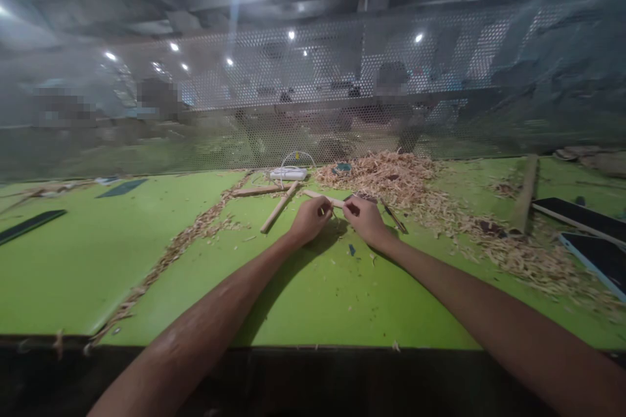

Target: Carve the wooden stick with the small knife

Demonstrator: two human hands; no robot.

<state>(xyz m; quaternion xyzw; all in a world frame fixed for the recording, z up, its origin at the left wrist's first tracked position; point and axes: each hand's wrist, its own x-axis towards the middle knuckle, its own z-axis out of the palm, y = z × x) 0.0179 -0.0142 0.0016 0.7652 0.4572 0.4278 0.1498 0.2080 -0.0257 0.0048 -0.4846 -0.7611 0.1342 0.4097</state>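
Over the middle of the green table [313,313], my left hand [312,216] and my right hand [362,218] are close together, a small gap between their fingertips. Both are closed in a pinch; what they hold, if anything, is too small to make out. Just behind the fingers lies a pale wooden stick [320,197]. Another wooden stick [278,208] rests slanted to the left of my left hand, its far end by a darker stick [259,191]. Thin dark tools [394,216] lie right of my right hand.
Wood shavings [391,172] are heaped behind my hands and spread rightward. A white power strip [288,174] sits near the perforated screen [313,98]. Phones [596,260] and a long wooden piece [527,195] lie at right. People are dimly visible beyond the screen.
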